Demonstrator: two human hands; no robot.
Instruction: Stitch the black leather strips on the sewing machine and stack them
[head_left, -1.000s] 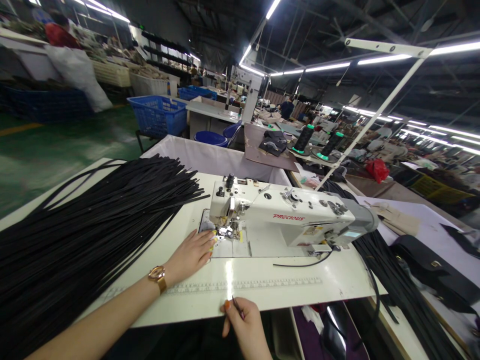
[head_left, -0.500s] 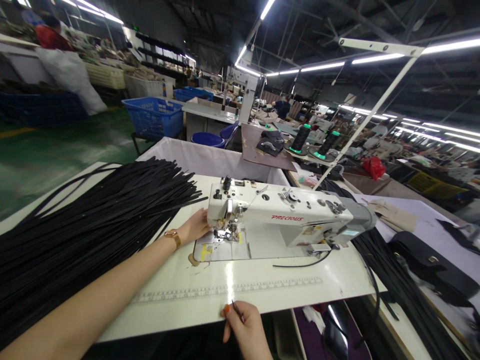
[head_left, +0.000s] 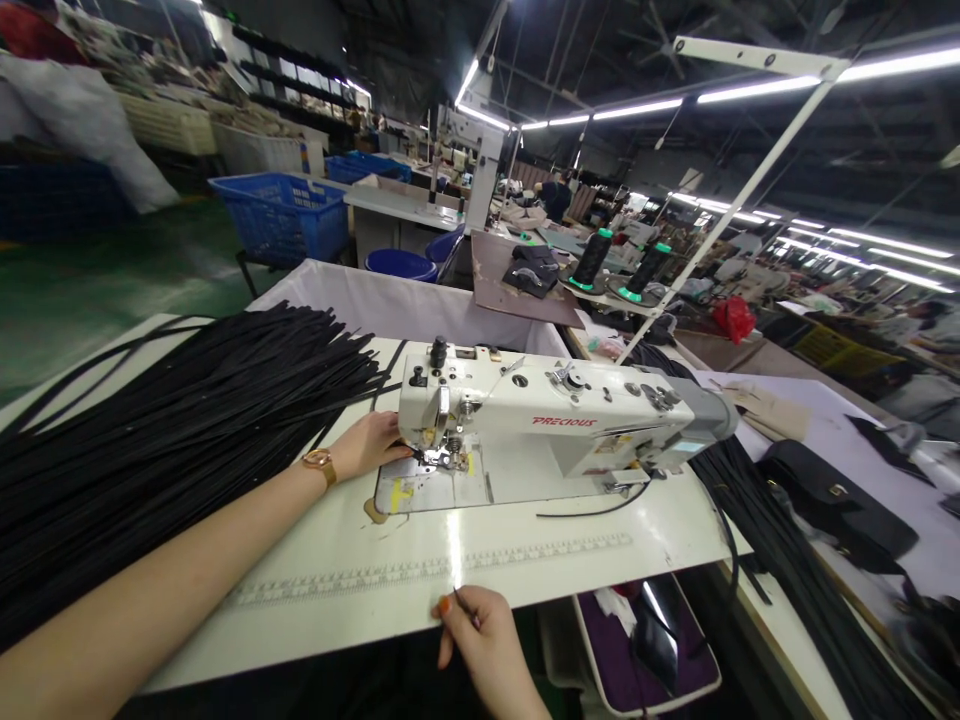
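Pinches a thin dark tool (head_left: 466, 603) between thumb and forefinger of the right hand (head_left: 486, 640), other fingers curled in, at the front edge of the pale tabletop (head_left: 315, 630). Just beyond, has a ruler scale (head_left: 435, 570) stretched across the surface. Wears a gold watch (head_left: 321, 462) on the left wrist. Reaches with the left hand (head_left: 367, 447) to the needle end of the white sewing machine (head_left: 540, 415), fingers bunched just beside the presser foot. Cannot tell whether pinching something there or only resting. Has a heap of black strips (head_left: 172, 440) spread beside the left forearm, ends fanned toward the machine, with a single black strip (head_left: 389, 375) near the machine head, behind the left hand. Farther back, shows two black thread spools with green bases (head_left: 591, 262) by a slanting white pole (head_left: 727, 220); leftward, a blue basket (head_left: 281, 215) and a blue seat (head_left: 401, 264); beyond, a person in dark clothing (head_left: 555, 198).
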